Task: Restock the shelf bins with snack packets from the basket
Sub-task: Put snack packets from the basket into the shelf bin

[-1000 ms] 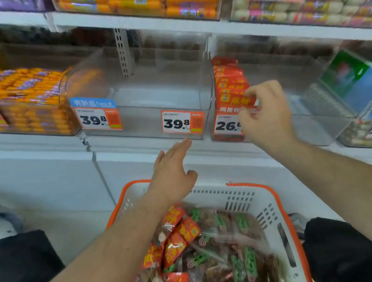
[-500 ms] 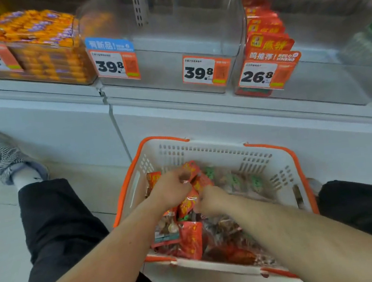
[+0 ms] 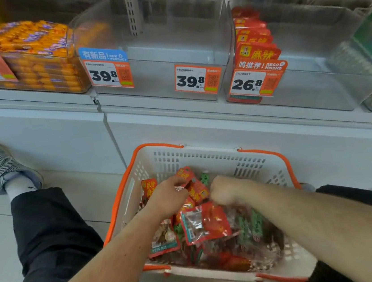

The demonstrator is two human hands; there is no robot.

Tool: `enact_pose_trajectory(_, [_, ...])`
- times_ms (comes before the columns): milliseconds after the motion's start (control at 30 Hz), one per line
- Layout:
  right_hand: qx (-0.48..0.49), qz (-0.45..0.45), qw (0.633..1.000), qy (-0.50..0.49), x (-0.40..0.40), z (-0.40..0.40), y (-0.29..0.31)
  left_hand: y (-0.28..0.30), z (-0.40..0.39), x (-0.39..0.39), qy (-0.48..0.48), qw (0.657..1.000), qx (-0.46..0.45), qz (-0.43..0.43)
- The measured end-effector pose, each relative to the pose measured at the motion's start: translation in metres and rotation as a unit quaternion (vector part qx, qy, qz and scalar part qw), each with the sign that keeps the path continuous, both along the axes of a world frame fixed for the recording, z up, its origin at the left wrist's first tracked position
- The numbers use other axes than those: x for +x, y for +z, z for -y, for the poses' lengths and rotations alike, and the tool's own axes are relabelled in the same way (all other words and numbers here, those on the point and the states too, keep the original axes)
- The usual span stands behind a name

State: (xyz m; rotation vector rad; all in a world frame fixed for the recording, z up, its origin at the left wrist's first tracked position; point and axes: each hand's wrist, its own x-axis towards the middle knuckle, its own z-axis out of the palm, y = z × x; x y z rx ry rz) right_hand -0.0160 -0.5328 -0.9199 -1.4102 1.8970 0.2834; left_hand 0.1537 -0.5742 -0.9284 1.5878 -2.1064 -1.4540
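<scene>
Below shelf bins (image 3: 156,57), both hands (image 3: 168,198) (image 3: 224,190) curl into basket (image 3: 205,156) packets (image 3: 204,225).

basket (image 3: 208,155): perforated plastic | snack packets (image 3: 205,226): glossy film | bins (image 3: 156,41): clear plastic

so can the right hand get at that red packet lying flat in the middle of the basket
Probably yes: the right hand is already down inside the basket, just above the red packet, which lies on top of the pile with nothing covering it.

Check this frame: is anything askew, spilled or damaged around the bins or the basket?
Nothing stands out. The packets lie jumbled but inside the basket, none spilled. The red packs stand in a row in their bin. The middle bin is bare, awaiting stock.
</scene>
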Motion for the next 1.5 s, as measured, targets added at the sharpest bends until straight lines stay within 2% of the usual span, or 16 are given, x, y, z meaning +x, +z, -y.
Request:
enact_pose_trajectory(167, [-0.004,-0.018,1.0,-0.006,-0.043,0.001,0.048,-0.01,0.004,-0.005,0.088,0.993,0.072,-0.042])
enact_pose_trajectory(267, [-0.077,-0.011,0.997,-0.021,-0.056,-0.006,0.065,-0.004,-0.001,-0.016,0.12,0.983,0.128,-0.06])
enact_pose_trajectory(333, [-0.146,-0.025,0.989,-0.002,-0.062,-0.01,0.071,0.006,-0.007,-0.025,0.139,0.961,0.213,-0.106])
enact_pose_trajectory(400, [-0.193,-0.049,0.979,0.04,-0.064,-0.014,0.077,0.017,-0.008,-0.034,0.195,0.892,0.355,-0.2])
enact_pose_trajectory(500, [-0.312,-0.096,0.933,0.149,-0.066,-0.018,0.087,0.022,-0.003,-0.044,0.29,0.725,0.514,-0.355])
enact_pose_trajectory(533, [-0.359,-0.105,0.91,0.177,-0.068,-0.019,0.088,0.023,-0.003,-0.046,0.31,0.694,0.522,-0.386])
enact_pose_trajectory(600, [-0.414,-0.101,0.875,0.23,-0.074,-0.023,0.089,0.025,-0.004,-0.05,0.328,0.675,0.506,-0.424])
enact_pose_trajectory(700, [-0.435,-0.077,0.862,0.251,-0.083,-0.027,0.081,0.029,-0.004,-0.054,0.267,0.723,0.478,-0.422])
enact_pose_trajectory(800, [-0.48,-0.063,0.855,0.187,-0.086,-0.033,0.078,0.033,-0.003,-0.054,0.228,0.746,0.444,-0.442])
enact_pose_trajectory(867, [-0.493,-0.033,0.865,0.089,-0.085,-0.035,0.08,0.037,-0.001,-0.054,0.233,0.758,0.405,-0.455])
enact_pose_trajectory(967, [-0.426,0.075,0.889,-0.151,-0.073,-0.034,0.096,0.042,0.005,-0.057,0.263,0.759,0.351,-0.481])
enact_pose_trajectory(1067, [-0.353,0.239,0.844,-0.326,-0.067,-0.024,0.105,0.051,0.004,-0.064,0.257,0.754,0.337,-0.502])
enact_pose_trajectory(1133, [-0.344,0.299,0.818,-0.351,-0.064,-0.021,0.111,0.058,0.001,-0.07,0.238,0.758,0.329,-0.51])
enact_pose_trajectory(1267, [-0.36,0.316,0.796,-0.369,-0.064,-0.018,0.122,0.066,-0.003,-0.08,0.211,0.776,0.308,-0.508])
enact_pose_trajectory(1400, [-0.356,0.329,0.797,-0.361,-0.068,-0.02,0.136,0.073,-0.004,-0.087,0.191,0.797,0.261,-0.51])
enact_pose_trajectory(1500, [-0.416,0.286,0.811,-0.295,-0.079,-0.018,0.163,0.089,0.003,-0.093,0.149,0.837,0.183,-0.494])
